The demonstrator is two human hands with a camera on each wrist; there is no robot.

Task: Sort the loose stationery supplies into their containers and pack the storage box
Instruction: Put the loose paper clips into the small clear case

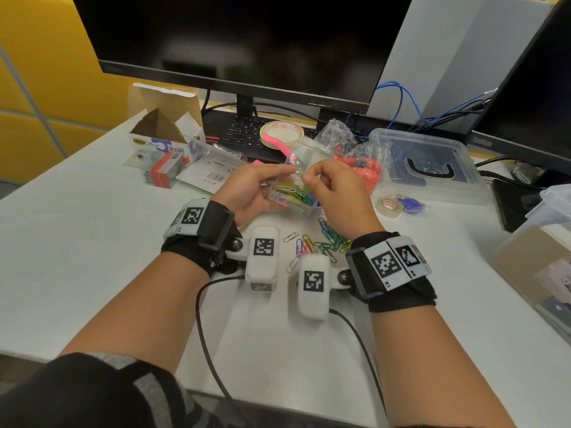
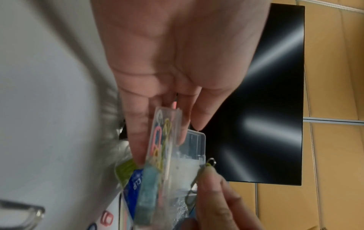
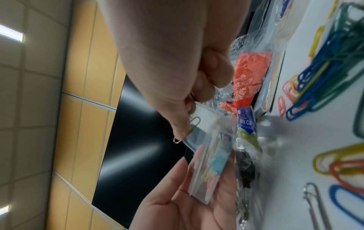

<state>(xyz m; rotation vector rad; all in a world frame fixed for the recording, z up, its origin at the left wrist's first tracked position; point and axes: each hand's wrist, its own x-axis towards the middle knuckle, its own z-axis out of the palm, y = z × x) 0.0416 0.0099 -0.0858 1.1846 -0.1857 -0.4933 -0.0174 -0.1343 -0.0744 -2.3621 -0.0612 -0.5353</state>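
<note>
My left hand holds a small clear plastic box of coloured paper clips just above the desk, its lid standing open. In the left wrist view the box lies along my fingers. My right hand pinches one silver paper clip between thumb and forefinger at the lid's edge; the same clip shows in the left wrist view. Several loose coloured clips lie on the desk under my wrists. A clear storage box sits at the right back.
Behind my hands are a keyboard, a tape roll, crinkled plastic bags with orange contents and an open cardboard carton. A small tape roll lies right of the clips. A monitor stands at the back.
</note>
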